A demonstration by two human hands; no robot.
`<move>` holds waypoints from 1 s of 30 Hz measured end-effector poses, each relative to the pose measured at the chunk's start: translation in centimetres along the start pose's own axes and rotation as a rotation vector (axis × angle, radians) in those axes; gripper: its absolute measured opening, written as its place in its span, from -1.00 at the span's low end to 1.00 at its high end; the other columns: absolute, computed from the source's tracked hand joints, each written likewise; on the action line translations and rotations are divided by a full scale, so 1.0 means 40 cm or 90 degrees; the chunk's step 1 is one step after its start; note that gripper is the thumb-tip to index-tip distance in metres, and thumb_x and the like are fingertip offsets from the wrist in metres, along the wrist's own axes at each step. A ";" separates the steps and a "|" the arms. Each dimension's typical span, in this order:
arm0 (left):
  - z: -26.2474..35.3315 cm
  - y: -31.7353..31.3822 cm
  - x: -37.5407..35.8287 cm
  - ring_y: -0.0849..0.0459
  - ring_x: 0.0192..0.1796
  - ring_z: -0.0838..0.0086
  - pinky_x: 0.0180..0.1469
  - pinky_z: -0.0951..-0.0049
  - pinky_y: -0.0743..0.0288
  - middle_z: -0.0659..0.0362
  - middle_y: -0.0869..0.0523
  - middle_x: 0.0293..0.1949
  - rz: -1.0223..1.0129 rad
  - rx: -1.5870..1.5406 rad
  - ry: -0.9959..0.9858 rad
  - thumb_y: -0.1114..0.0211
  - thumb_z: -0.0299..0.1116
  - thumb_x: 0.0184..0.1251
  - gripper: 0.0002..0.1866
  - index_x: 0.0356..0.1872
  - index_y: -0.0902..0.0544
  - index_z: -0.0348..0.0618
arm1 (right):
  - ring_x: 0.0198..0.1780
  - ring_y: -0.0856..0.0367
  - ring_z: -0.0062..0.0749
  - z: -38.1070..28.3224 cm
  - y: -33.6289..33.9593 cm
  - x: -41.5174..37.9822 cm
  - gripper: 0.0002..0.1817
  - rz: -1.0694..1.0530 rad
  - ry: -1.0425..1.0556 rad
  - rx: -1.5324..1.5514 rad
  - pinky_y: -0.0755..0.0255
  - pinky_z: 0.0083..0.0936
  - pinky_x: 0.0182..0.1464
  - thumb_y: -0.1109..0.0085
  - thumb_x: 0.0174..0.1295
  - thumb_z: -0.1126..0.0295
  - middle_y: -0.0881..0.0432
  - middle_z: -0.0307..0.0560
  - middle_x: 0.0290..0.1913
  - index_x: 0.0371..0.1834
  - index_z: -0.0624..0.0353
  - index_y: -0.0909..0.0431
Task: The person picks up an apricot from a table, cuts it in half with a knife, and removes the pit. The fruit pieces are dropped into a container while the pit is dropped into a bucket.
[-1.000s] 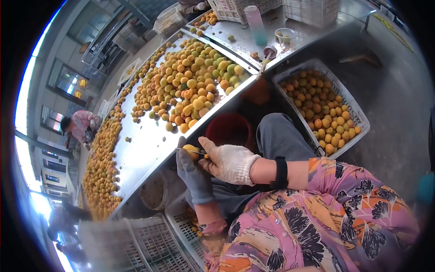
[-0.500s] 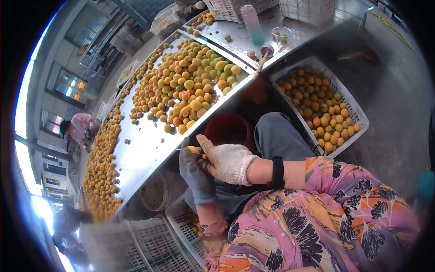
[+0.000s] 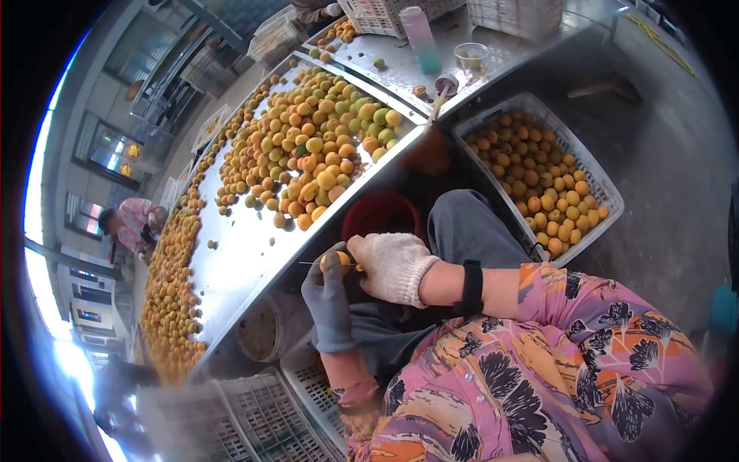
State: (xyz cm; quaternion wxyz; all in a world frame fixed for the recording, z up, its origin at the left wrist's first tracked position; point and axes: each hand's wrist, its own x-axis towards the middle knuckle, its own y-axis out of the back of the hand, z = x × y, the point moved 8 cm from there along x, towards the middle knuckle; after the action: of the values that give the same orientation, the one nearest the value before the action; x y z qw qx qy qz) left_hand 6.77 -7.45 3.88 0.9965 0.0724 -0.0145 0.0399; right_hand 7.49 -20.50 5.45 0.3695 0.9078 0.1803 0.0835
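My left hand (image 3: 326, 302), in a grey glove, is closed around a yellow-orange apricot (image 3: 336, 262) above my lap. My right hand (image 3: 394, 266), in a white knit glove with a stained thumb side, grips a thin metal rod (image 3: 307, 263). The rod's tip sticks out on the left side of the apricot, and a small yellow part shows by my right fingers. It appears to run through the fruit, though my fingers partly hide this. Beyond my hands, a large heap of apricots (image 3: 308, 146) lies on the metal table (image 3: 250, 239).
A white crate (image 3: 616, 202) of apricots stands at my right. A red bucket (image 3: 382, 213) sits below the table edge, with more crates (image 3: 269, 412) at lower left. A tumbler (image 3: 419, 38) and a clear cup (image 3: 471, 55) stand on the far table. Another person (image 3: 135, 219) works across.
My left fingers have shifted upright around the apricot, showing more of it. My right hand has drawn slightly right, and the rod now lies nearly level. The view has moved slightly.
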 end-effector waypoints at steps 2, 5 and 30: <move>0.016 -0.004 -0.003 -0.61 -0.12 0.60 -0.03 0.54 -0.51 0.14 -0.69 -0.16 0.001 0.019 -0.005 -0.21 -0.26 0.45 -0.67 -0.03 -0.64 -0.38 | -0.10 -0.67 -0.03 -0.014 0.018 -0.002 -0.70 0.003 0.001 0.004 -0.54 -0.15 -0.08 -0.18 0.15 0.30 -0.67 0.05 -0.23 -0.08 0.17 -0.49; 0.033 -0.006 -0.005 -0.62 -0.15 0.61 -0.07 0.57 -0.52 0.15 -0.69 -0.16 -0.003 0.114 -0.035 -0.30 -0.33 0.37 -0.71 -0.05 -0.65 -0.37 | -0.06 -0.68 -0.05 -0.036 0.035 -0.007 -0.72 -0.011 0.001 -0.007 -0.56 -0.18 -0.06 -0.11 0.19 0.24 -0.69 0.03 -0.18 -0.09 0.08 -0.59; 0.044 -0.028 -0.046 -0.58 -0.05 0.47 0.07 0.48 -0.48 0.09 -0.56 -0.12 -0.130 0.156 -0.141 -0.17 -0.57 0.25 -0.58 0.17 -0.52 -0.35 | -0.11 -0.68 0.02 0.008 -0.036 0.000 -0.70 -0.181 -0.022 0.147 -0.54 -0.28 -0.06 -0.23 0.07 0.27 -0.70 0.14 -0.22 -0.14 0.13 -0.65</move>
State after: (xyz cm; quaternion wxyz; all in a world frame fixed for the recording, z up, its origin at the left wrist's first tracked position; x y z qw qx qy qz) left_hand 4.99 -8.94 5.42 0.9714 0.1982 -0.1119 -0.0678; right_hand 7.19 -19.73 4.22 0.2739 0.9109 0.3086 -0.0066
